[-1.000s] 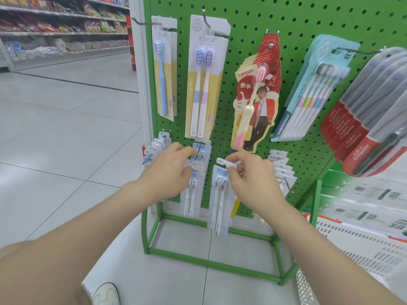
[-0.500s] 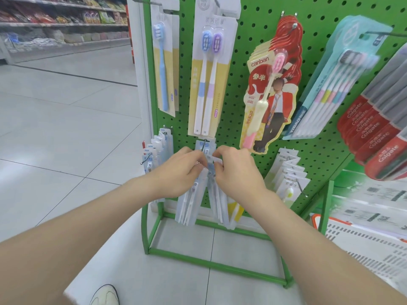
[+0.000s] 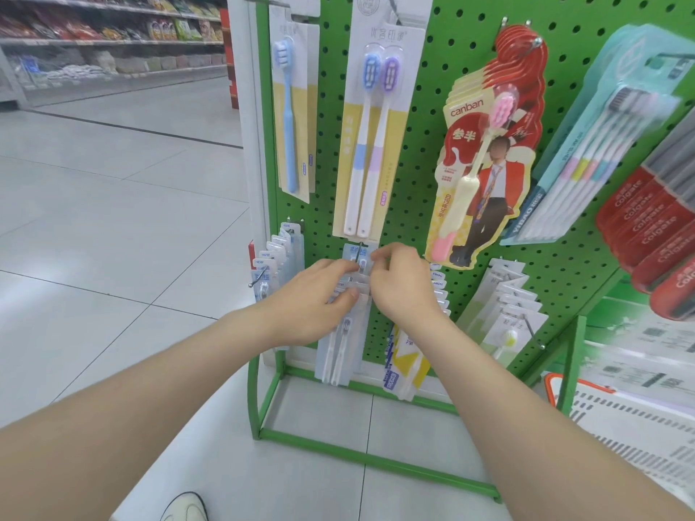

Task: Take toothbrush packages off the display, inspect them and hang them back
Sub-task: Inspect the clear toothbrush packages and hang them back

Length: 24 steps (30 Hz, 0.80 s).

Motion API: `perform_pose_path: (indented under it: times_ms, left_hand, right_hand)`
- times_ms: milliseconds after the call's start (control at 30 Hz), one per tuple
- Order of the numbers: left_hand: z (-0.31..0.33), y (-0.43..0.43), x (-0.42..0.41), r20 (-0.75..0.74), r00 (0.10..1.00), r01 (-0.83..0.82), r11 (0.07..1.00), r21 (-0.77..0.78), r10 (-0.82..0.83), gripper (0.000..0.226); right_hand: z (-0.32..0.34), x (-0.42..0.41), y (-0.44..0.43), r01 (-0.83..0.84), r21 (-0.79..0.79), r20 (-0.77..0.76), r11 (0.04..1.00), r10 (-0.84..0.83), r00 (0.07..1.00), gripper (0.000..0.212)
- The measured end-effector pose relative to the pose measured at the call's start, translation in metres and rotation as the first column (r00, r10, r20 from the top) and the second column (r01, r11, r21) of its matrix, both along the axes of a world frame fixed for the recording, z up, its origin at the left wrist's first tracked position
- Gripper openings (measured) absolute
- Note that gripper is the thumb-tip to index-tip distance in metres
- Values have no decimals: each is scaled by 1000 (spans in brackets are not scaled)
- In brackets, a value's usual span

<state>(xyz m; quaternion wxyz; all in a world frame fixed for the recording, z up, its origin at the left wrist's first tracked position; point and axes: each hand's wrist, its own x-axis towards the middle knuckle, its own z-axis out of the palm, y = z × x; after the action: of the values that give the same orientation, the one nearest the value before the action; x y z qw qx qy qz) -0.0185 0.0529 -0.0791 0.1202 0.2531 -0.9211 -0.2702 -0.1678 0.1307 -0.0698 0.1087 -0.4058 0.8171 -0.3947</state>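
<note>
**Lower middle hook: header card at the wire**

Left hand [image 3: 316, 298] reaches in from low left, forearm stretched, back of the hand up. Its thumb sits under and its fingers [image 3: 340, 265] over the header cards of the white toothbrush packs [image 3: 340, 355], pinching them. The packs hang down below the hand, low on the green pegboard [image 3: 417, 197], directly under the twin-brush pack [image 3: 372, 137].

The hook [image 3: 360, 251] shows as a thin dark wire just above the two hands, in front of a blue-printed card.

Right hand [image 3: 404, 283] comes in from low right, wrist bent slightly inward. Its fingers [image 3: 381, 255] are curled tight at the top edge of the same cluster of cards, touching or nearly touching the left fingertips. We cannot tell which single card each hand holds.

We judge this to be the hang-back step, not the inspection, since the packs sit flat against the board at the hook and not turned toward us. The next move calls for lining the card's hole up with the wire tip, sliding it on, then letting go with both hands.

To the right, yellow packs [image 3: 404, 362] hang just beside the right wrist, untouched.
</note>
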Motion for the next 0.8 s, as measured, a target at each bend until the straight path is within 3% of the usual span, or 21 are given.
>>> perform_pose_path:
  times_ms: [300, 533, 667, 800]
  left_hand:
    - [-1, 0, 2, 1, 1000, 19, 996, 82, -19, 47]
    - [-3, -7, 1, 10, 1000, 2, 995, 101, -3, 45]
    - [-4, -9, 1, 30, 1000, -2, 998, 62, 0, 46]
    - [-5, -9, 0, 50, 999, 1, 998, 61, -5, 44]
  right_hand:
    - [-4, -1, -38, 61, -69, 182, 996, -47, 982, 51]
    - [-7, 0, -49, 232, -103, 251, 967, -200, 947, 10]
    - [-3, 3, -42, 234, -6, 173, 972, -230, 958, 11]
    - [7, 15, -24, 181, 73, 17, 981, -182, 983, 26]
